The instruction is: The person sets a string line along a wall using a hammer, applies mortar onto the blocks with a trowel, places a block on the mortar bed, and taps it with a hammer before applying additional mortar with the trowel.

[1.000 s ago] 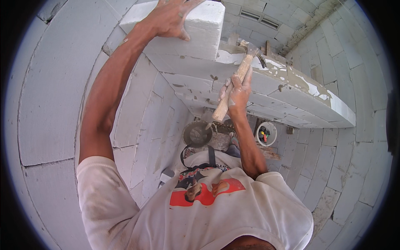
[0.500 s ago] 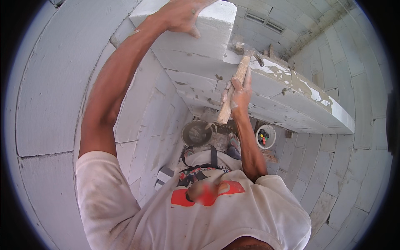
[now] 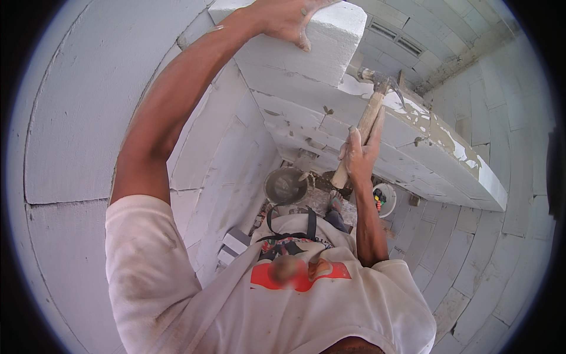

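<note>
My left hand (image 3: 289,22) lies over the top of a white lightweight block (image 3: 327,35), its thumb bent down onto the near face. The fingertips run out of the picture's upper edge. This block sits on a low wall (image 3: 348,121) of similar white blocks. In my right hand (image 3: 361,154) is a claw hammer (image 3: 370,121), gripped by its wooden handle. The metal head points up and away, over the wall top just right of the block. Grey mortar (image 3: 436,127) with white patches covers the wall's top there.
Tall block walls rise close on the left (image 3: 88,118) and on the right (image 3: 471,253). By my feet stand a dark mortar tub (image 3: 285,186) and a white bucket (image 3: 389,203) with small coloured things inside. Pale block pieces (image 3: 234,242) lie beside the left wall.
The whole view has shifted, so the block, hammer and wall appear farther right. My left hand stays on the block, and the right hand keeps the hammer near the block's right end.
</note>
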A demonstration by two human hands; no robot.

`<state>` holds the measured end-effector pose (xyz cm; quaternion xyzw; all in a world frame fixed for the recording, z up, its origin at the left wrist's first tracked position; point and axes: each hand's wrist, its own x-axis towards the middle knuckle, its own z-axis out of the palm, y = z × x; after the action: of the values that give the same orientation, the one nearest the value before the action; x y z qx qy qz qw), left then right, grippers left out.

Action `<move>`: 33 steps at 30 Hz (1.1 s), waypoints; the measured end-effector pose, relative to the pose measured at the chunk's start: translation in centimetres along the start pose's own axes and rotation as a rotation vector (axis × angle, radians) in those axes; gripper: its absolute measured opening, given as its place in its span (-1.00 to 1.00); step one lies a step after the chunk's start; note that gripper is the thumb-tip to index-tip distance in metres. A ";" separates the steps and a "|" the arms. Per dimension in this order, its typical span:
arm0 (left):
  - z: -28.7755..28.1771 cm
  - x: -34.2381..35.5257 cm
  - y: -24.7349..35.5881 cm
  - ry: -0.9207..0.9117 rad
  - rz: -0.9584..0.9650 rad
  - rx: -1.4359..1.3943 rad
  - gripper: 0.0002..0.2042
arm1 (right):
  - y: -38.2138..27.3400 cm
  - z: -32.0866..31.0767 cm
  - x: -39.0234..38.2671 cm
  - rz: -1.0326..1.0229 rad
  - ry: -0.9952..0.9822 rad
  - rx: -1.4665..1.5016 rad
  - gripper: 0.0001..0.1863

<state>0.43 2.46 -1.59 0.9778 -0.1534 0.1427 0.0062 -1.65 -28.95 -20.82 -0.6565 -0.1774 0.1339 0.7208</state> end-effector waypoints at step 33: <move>-0.5 0.7 0.5 -0.041 -0.019 -0.052 0.11 | 4.1 6.5 7.7 -0.677 -0.650 -1.051 -0.34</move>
<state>0.73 1.78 -0.92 0.9814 -0.1479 0.1187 0.0297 2.62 -19.39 -23.78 -0.7532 -0.6196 -0.0119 0.2205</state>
